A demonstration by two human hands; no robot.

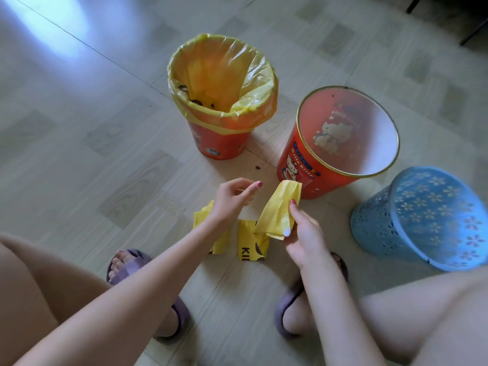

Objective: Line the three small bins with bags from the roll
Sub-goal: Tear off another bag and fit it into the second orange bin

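Three small bins stand on the floor. The far red bin wears a yellow bag folded over its rim. A second red bin with cartoon cats has no bag in it. At the right stands a blue perforated bin, also bare. My right hand pinches a folded yellow bag in front of the second red bin. My left hand hovers just left of that bag, fingers loosely curled, holding nothing. The yellow bag roll lies on the floor under my hands.
Another piece of yellow plastic lies partly under my left forearm. My feet in purple slippers rest just behind the roll. Small dark crumbs dot the pale floor between the red bins. Dark furniture legs show at top right.
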